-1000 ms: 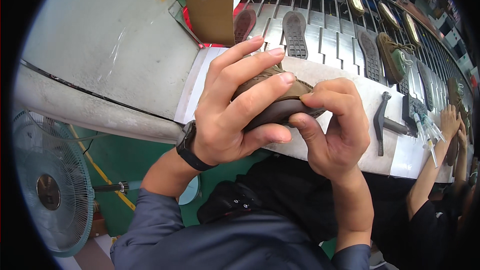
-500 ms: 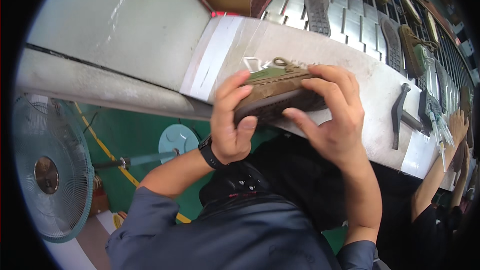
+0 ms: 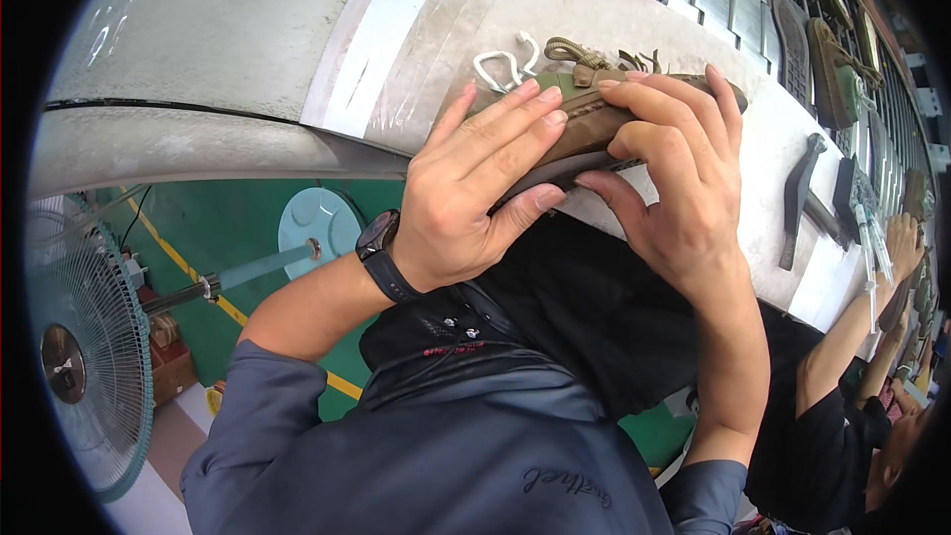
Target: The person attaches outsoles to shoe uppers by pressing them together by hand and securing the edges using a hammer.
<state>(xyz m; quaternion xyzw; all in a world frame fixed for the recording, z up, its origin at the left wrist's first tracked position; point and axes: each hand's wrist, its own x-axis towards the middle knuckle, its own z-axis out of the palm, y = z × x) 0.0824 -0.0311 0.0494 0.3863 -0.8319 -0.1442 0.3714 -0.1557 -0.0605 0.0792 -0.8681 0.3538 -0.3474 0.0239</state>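
Observation:
A brown and green shoe (image 3: 586, 129) with a dark sole is held on its side between my two hands, above the near edge of the worktable. My left hand (image 3: 475, 173) lies along one end, its fingers over the upper and its thumb at the sole's edge. My right hand (image 3: 684, 163) grips the other end, fingers curled over the upper and thumb by the sole. Brown laces (image 3: 575, 50) bunch on the shoe's far side. A white cord loop (image 3: 503, 69) sticks out beside them. My fingers hide parts of the upper.
Right on the pale worktable (image 3: 436, 69) lies a hammer (image 3: 795, 203). Near it is a black holder (image 3: 847, 198) with clear tubes. Beyond, a roller conveyor (image 3: 728, 10) carries soles and shoes. Another person's hand (image 3: 902, 246) is far right. A standing fan (image 3: 84, 357) is at left.
My left hand has slid farther along the shoe, fingers now flat over its upper. My right fingers have closed more over the other end. The whole view has shifted.

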